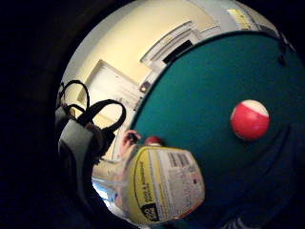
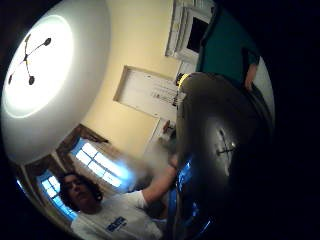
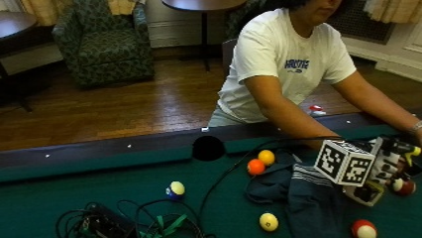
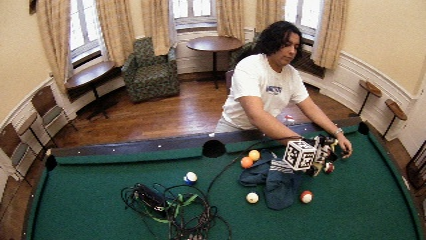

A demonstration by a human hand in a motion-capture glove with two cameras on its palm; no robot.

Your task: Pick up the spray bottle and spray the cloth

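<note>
Gloved right hand has the spray bottle up off the green felt surface, its grip clamped around it!
The clear plastic spray bottle, with its yellow-and-white barcode label, sits right against the palm, above the edge of the crumpled dark blue striped cloth; a red-and-white ball lies nearby.

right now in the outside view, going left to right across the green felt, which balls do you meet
blue and white ball → orange ball → pale yellow ball → red and white ball → dark red ball beside the gloved right hand. The yellow-orange ball is left out because it overlaps the orange one's place.
</note>
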